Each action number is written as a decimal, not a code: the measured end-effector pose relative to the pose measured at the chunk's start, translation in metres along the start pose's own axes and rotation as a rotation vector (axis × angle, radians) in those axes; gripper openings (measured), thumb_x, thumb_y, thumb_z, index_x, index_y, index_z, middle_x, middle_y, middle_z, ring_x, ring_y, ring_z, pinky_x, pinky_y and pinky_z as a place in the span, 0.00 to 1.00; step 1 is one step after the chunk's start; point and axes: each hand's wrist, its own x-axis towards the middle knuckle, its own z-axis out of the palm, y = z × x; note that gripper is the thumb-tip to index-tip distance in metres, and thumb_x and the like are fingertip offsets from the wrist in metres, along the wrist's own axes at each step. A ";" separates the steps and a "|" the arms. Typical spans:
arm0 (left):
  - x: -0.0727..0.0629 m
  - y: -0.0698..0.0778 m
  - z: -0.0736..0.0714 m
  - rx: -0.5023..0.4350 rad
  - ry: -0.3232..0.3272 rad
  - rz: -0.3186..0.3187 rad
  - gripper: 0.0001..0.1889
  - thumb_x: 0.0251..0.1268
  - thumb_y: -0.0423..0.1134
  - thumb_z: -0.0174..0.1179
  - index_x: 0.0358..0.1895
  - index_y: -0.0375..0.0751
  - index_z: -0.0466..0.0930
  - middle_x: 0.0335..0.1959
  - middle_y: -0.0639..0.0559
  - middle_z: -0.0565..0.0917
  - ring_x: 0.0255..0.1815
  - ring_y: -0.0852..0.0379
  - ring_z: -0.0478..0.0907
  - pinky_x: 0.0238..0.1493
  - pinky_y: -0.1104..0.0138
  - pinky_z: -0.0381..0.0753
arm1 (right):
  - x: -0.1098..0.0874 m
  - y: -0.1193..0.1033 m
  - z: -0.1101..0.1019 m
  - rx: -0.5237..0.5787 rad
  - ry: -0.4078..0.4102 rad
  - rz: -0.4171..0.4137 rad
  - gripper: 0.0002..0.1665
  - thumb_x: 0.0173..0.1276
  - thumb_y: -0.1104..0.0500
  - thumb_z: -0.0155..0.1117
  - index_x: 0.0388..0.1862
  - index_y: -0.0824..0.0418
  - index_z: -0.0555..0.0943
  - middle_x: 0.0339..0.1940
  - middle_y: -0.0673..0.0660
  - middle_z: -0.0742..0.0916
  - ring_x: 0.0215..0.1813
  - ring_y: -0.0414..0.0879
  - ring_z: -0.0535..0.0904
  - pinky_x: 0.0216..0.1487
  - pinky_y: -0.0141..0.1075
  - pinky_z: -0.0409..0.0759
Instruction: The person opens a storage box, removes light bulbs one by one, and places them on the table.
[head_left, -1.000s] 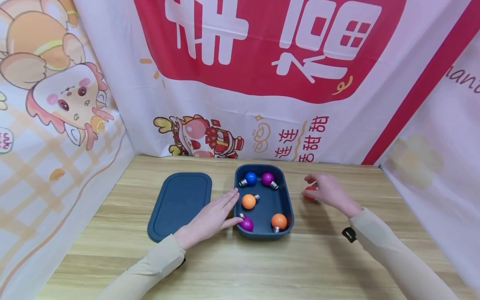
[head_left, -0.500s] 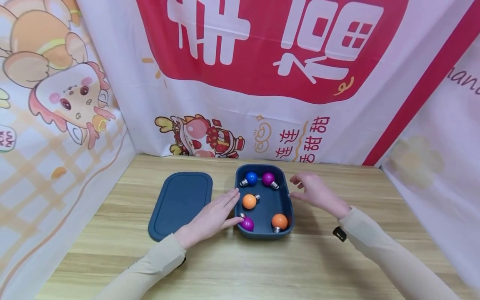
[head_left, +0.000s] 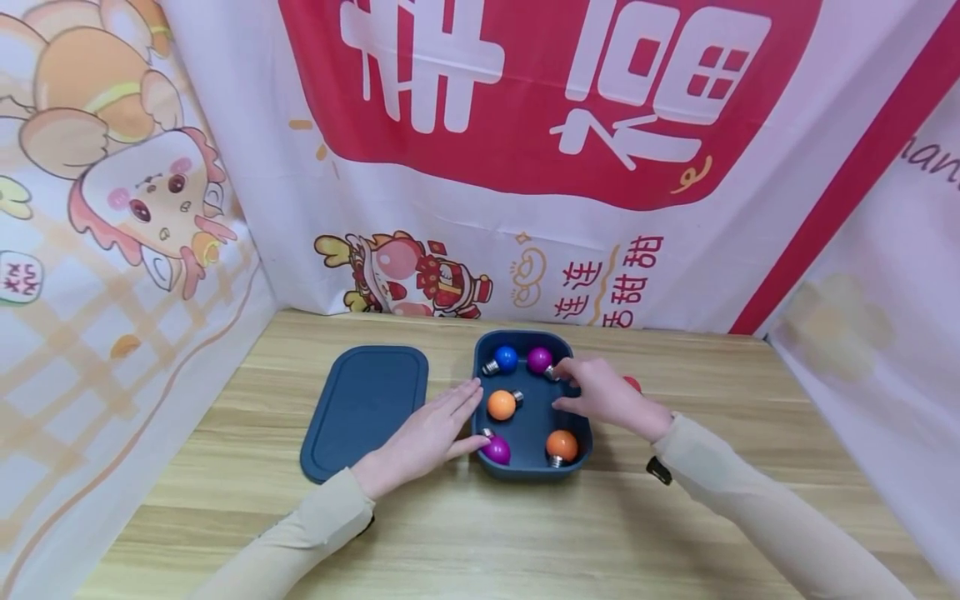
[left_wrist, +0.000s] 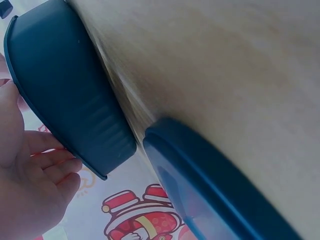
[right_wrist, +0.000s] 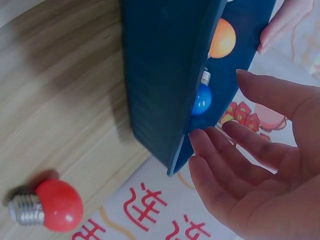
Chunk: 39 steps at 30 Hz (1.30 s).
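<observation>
A dark blue box (head_left: 534,429) holds several small coloured light bulbs. My left hand (head_left: 412,433) rests along its left rim, fingers extended, the thumb by a purple bulb (head_left: 497,450). Over the right rim reaches my right hand (head_left: 611,396), holding nothing, with thumb and fingers apart. Its fingertips are close to the metal base of another purple bulb (head_left: 539,360) at the back. A blue bulb (head_left: 506,359) and two orange bulbs, one central (head_left: 501,405) and one front right (head_left: 562,446), lie inside too. Outside, a red bulb (right_wrist: 62,205) lies on the table, mostly hidden behind my right hand in the head view.
A flat dark blue lid (head_left: 367,408) lies left of the box on the wooden table (head_left: 465,533). Printed cloth hangs behind (head_left: 525,179) and along both sides, close to the table's edges.
My right hand has moved left from the red bulb, leaving it on the table, and now reaches over the box's right rim. My left hand stays on the left rim.
</observation>
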 end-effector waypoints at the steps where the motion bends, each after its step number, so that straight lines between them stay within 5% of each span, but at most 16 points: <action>1: 0.000 0.000 0.000 0.002 0.001 0.001 0.39 0.72 0.63 0.50 0.75 0.36 0.62 0.77 0.40 0.65 0.77 0.47 0.64 0.74 0.55 0.69 | 0.001 -0.002 0.001 -0.001 -0.008 -0.003 0.23 0.57 0.59 0.77 0.49 0.67 0.82 0.46 0.64 0.88 0.42 0.51 0.86 0.48 0.43 0.87; 9: 0.000 0.001 -0.001 -0.005 -0.015 -0.017 0.39 0.72 0.63 0.50 0.75 0.37 0.61 0.77 0.42 0.64 0.77 0.48 0.64 0.75 0.55 0.68 | 0.014 -0.013 0.009 -0.027 -0.051 -0.067 0.23 0.57 0.58 0.77 0.49 0.65 0.82 0.46 0.61 0.88 0.44 0.49 0.84 0.49 0.41 0.87; 18: 0.001 0.000 -0.001 -0.016 -0.026 -0.026 0.40 0.72 0.63 0.50 0.76 0.38 0.61 0.78 0.42 0.63 0.77 0.47 0.64 0.75 0.55 0.68 | 0.032 -0.022 0.017 0.005 -0.197 -0.062 0.24 0.62 0.56 0.74 0.55 0.64 0.81 0.52 0.62 0.87 0.49 0.52 0.82 0.55 0.45 0.85; 39: 0.000 0.001 -0.001 -0.028 -0.005 -0.014 0.39 0.72 0.62 0.52 0.75 0.35 0.62 0.77 0.40 0.64 0.77 0.47 0.65 0.74 0.53 0.69 | 0.056 -0.027 0.029 -0.013 -0.266 -0.188 0.22 0.63 0.58 0.72 0.53 0.66 0.81 0.51 0.60 0.87 0.52 0.51 0.83 0.59 0.45 0.82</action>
